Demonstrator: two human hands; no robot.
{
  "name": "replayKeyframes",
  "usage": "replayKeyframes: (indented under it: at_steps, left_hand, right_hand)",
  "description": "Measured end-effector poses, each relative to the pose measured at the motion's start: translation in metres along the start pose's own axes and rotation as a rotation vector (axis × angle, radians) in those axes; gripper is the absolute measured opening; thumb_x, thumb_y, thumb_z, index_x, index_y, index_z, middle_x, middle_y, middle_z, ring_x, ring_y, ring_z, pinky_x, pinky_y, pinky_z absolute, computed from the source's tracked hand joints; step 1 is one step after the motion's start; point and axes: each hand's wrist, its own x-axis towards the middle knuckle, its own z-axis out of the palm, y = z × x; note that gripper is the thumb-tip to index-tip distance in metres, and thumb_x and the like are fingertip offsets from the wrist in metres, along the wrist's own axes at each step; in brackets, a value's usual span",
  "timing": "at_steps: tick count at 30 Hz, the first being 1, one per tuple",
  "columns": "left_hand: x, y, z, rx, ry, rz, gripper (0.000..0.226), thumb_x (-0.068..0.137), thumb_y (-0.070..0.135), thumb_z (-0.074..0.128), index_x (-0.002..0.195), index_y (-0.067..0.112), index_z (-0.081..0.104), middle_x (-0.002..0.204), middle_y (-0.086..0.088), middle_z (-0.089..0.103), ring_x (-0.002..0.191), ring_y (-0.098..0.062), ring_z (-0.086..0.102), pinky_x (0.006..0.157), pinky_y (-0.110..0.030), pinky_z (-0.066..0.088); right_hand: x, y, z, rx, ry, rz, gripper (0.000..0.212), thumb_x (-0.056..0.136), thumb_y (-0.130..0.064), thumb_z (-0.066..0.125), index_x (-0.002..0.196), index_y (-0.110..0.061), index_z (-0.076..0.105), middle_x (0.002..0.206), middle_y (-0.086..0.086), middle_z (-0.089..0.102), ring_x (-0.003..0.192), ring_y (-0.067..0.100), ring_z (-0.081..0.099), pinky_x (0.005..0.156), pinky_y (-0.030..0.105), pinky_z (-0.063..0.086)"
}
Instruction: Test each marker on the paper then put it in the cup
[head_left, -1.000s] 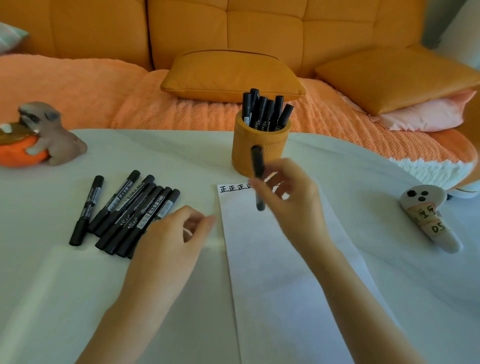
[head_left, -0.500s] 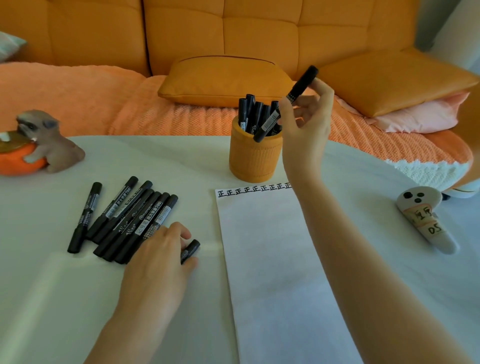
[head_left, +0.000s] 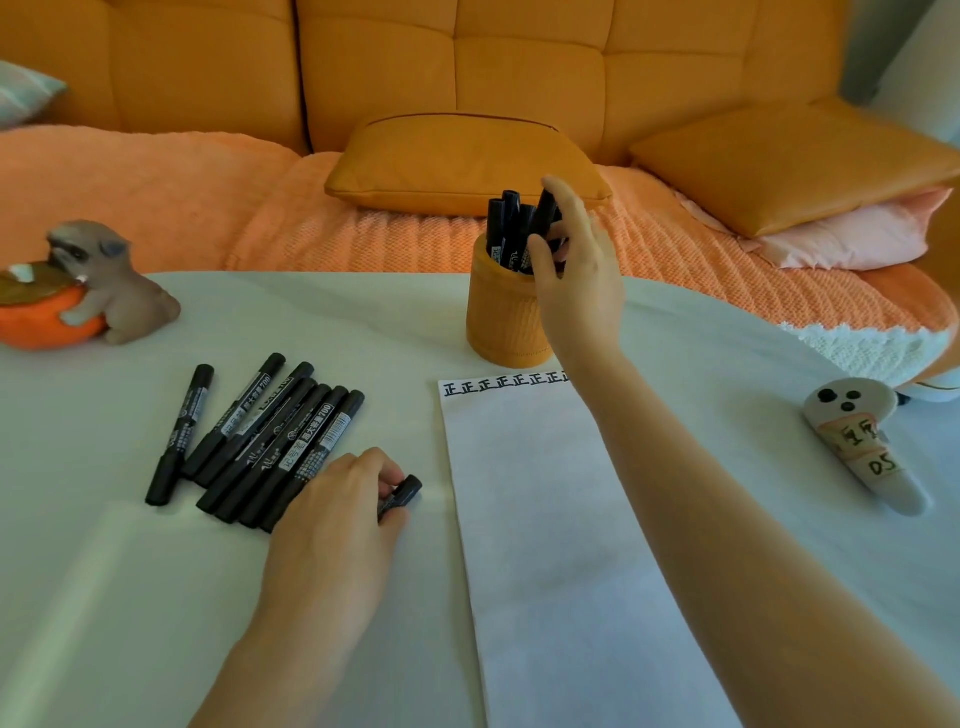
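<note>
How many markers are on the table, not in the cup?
8. One marker lies alone, far left; a bunch of six lies just right of it; the left hand pinches the last marker beside the paper. The overlapping bunch may hide more.

Covered marker, hidden grip
The left hand (head_left: 332, 525) hides most of one marker (head_left: 404, 492); the right hand (head_left: 576, 280) screens the cup (head_left: 498, 317) rim, its grip unclear.

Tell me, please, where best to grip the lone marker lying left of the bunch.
Pinch the lone marker mid-barrel from above, fingers across its width: it lies flat, and table shows on both sides there, clear of the bunch.
</note>
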Motion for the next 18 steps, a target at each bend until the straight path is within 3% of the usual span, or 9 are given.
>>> replayKeyframes:
  at_steps: [5, 10, 12, 15, 18]
  left_hand:
    - [-0.001, 0.004, -0.001, -0.043, 0.023, -0.003, 0.011, 0.083, 0.025, 0.065, 0.093, 0.027, 0.061, 0.09, 0.011, 0.06, 0.079, -0.009, 0.058, 0.07, -0.03, 0.049]
    - [0.0, 0.008, -0.002, -0.147, 0.053, 0.025, 0.015, 0.081, 0.02, 0.067, 0.089, 0.03, 0.059, 0.087, 0.012, 0.06, 0.075, -0.002, 0.058, 0.066, -0.026, 0.048]
    - [0.001, 0.009, -0.003, -0.219, 0.068, 0.051, 0.017, 0.08, 0.017, 0.068, 0.088, 0.03, 0.06, 0.086, 0.012, 0.061, 0.074, -0.001, 0.059, 0.067, -0.03, 0.051]
    - [0.003, 0.012, -0.004, -0.348, 0.101, 0.112, 0.019, 0.079, 0.015, 0.07, 0.086, 0.03, 0.063, 0.084, 0.014, 0.063, 0.075, -0.004, 0.061, 0.067, -0.03, 0.053]
    - [0.001, 0.018, -0.006, -0.444, 0.138, 0.196, 0.022, 0.077, 0.012, 0.072, 0.086, 0.031, 0.064, 0.086, 0.014, 0.064, 0.08, -0.005, 0.06, 0.064, -0.015, 0.05]
  right_hand:
    - [-0.001, 0.008, 0.008, -0.1, -0.038, -0.08, 0.043, 0.093, -0.014, 0.055, 0.135, -0.018, 0.054, 0.108, 0.011, 0.051, 0.104, 0.024, 0.041, 0.089, 0.025, 0.033]
    - [-0.012, 0.002, 0.004, -0.043, 0.004, -0.013, 0.055, 0.093, -0.014, 0.053, 0.145, -0.017, 0.038, 0.117, 0.013, 0.042, 0.1, 0.017, 0.026, 0.092, 0.021, 0.02]
    - [-0.024, -0.008, -0.005, 0.059, -0.009, 0.033, 0.047, 0.094, -0.015, 0.052, 0.14, -0.015, 0.044, 0.114, 0.009, 0.042, 0.1, 0.015, 0.031, 0.092, 0.021, 0.024]
    - [-0.053, -0.029, -0.027, 0.252, -0.146, 0.188, 0.02, 0.098, -0.021, 0.052, 0.112, -0.013, 0.062, 0.093, -0.003, 0.052, 0.083, 0.002, 0.047, 0.075, 0.013, 0.037]
    - [-0.086, -0.046, -0.045, 0.392, -0.436, 0.39, 0.033, 0.097, -0.036, 0.051, 0.084, -0.009, 0.066, 0.064, -0.005, 0.053, 0.056, 0.0, 0.044, 0.057, 0.013, 0.034]
